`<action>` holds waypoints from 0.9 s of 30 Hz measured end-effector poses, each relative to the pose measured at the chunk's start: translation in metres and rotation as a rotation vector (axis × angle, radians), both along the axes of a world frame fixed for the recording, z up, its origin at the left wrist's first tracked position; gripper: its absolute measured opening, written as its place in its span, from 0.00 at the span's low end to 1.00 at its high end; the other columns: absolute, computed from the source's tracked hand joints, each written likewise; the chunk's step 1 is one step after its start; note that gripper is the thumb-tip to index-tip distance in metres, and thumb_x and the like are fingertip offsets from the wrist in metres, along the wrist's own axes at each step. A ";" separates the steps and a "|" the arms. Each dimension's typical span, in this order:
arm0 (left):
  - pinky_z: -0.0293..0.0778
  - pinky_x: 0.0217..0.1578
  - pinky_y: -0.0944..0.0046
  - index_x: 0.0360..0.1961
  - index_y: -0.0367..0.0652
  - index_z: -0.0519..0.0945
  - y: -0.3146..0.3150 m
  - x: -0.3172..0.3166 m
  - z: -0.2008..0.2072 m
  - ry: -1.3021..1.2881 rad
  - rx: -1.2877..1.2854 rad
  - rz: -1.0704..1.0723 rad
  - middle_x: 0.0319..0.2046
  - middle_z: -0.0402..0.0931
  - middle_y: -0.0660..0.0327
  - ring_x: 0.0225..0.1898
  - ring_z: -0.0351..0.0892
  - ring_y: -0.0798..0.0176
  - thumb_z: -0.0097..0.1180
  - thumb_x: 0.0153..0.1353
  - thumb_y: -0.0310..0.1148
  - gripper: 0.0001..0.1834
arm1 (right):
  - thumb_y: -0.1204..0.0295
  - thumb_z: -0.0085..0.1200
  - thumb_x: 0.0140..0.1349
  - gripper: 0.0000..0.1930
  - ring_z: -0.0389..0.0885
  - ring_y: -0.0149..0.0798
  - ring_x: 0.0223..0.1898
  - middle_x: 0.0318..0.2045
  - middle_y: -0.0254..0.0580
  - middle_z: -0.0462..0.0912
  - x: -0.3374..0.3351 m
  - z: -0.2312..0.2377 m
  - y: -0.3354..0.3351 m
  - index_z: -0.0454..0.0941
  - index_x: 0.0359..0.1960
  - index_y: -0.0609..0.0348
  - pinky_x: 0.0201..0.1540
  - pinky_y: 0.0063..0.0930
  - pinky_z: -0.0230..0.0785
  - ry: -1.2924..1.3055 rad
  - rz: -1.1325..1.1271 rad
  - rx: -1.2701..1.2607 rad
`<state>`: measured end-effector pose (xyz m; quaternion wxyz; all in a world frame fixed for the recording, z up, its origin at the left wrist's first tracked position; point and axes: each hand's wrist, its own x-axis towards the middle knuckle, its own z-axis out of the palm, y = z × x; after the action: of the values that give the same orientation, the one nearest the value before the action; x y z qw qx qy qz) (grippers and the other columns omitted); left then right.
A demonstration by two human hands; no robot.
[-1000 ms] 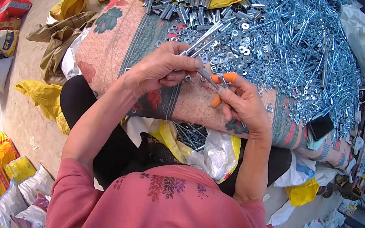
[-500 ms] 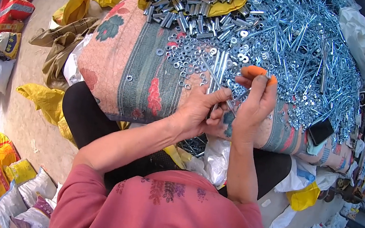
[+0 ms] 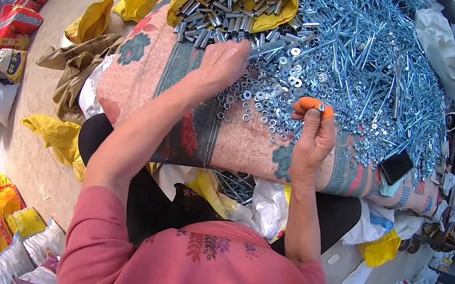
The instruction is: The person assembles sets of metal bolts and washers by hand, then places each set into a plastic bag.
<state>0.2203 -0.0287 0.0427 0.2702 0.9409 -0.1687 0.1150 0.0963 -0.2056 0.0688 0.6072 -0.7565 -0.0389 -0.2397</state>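
My left hand [image 3: 224, 66] reaches across to the near edge of a pile of short metal sleeves [image 3: 222, 19]. Its fingers are mostly hidden behind the back of the hand, and a grey, elongated thing [image 3: 268, 48] shows right beside the fingertips; whether I hold it cannot be made out. Orange covers sit on fingers of my right hand [image 3: 314, 134], which is closed in a pinch. Between thumb and fingertips is a small shiny metal nut [image 3: 321, 107]. Loose washers [image 3: 293, 75] and nuts [image 3: 246, 105] lie between my hands.
The sleeves spill from a yellow sack [image 3: 284, 18]. A large heap of long bolts [image 3: 366, 39] covers the right side of the patterned cloth surface [image 3: 249, 154]. A black flat case [image 3: 397, 167] lies near its front right edge. Packed bags [image 3: 21, 223] stand on the floor at left.
My left hand has left the right one and moved away and leftward to the sleeves. The long rod it held between the hands no longer shows there. My right hand has lowered slightly.
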 end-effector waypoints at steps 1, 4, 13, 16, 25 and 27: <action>0.69 0.30 0.51 0.29 0.39 0.70 0.001 0.005 -0.003 0.038 0.070 -0.004 0.23 0.76 0.49 0.30 0.76 0.45 0.56 0.50 0.35 0.12 | 0.70 0.42 0.67 0.10 0.74 0.25 0.29 0.30 0.37 0.78 0.001 0.000 -0.002 0.74 0.38 0.63 0.34 0.18 0.68 0.000 -0.002 -0.001; 0.70 0.30 0.53 0.28 0.38 0.72 0.004 0.006 0.001 0.072 0.134 0.017 0.22 0.75 0.51 0.28 0.77 0.48 0.57 0.49 0.36 0.12 | 0.70 0.43 0.66 0.10 0.74 0.25 0.29 0.30 0.37 0.78 -0.001 0.003 -0.009 0.74 0.38 0.63 0.34 0.18 0.68 0.012 -0.037 -0.085; 0.47 0.07 0.79 0.31 0.41 0.72 0.013 -0.079 0.031 1.297 -1.476 -0.172 0.19 0.71 0.65 0.09 0.53 0.80 0.54 0.55 0.27 0.05 | 0.62 0.34 0.69 0.17 0.79 0.40 0.31 0.36 0.52 0.77 -0.020 0.019 0.015 0.68 0.42 0.66 0.30 0.29 0.73 -0.223 0.119 0.302; 0.46 0.07 0.80 0.31 0.41 0.73 0.019 -0.091 0.022 1.312 -1.566 -0.157 0.19 0.70 0.67 0.09 0.53 0.80 0.55 0.56 0.27 0.04 | 0.61 0.35 0.68 0.17 0.78 0.43 0.31 0.37 0.54 0.76 -0.024 0.020 0.022 0.66 0.42 0.65 0.29 0.32 0.74 -0.260 0.172 0.280; 0.49 0.08 0.80 0.31 0.36 0.72 0.022 -0.097 0.010 1.476 -1.833 -0.275 0.21 0.70 0.63 0.11 0.54 0.80 0.51 0.59 0.28 0.05 | 0.69 0.37 0.66 0.11 0.78 0.45 0.34 0.39 0.55 0.76 -0.041 0.011 0.030 0.67 0.40 0.64 0.32 0.33 0.75 -0.445 0.184 -0.169; 0.49 0.08 0.80 0.32 0.36 0.72 0.024 -0.097 0.009 1.442 -1.791 -0.319 0.21 0.70 0.63 0.10 0.53 0.80 0.51 0.59 0.31 0.07 | 0.75 0.43 0.62 0.09 0.78 0.47 0.37 0.41 0.56 0.76 -0.045 0.007 0.037 0.69 0.41 0.65 0.38 0.33 0.73 -0.485 0.259 -0.500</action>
<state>0.1231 -0.0050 0.0516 0.8840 0.2284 0.0496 -0.4048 0.0514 -0.1689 0.0763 0.4023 -0.7914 -0.3342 -0.3164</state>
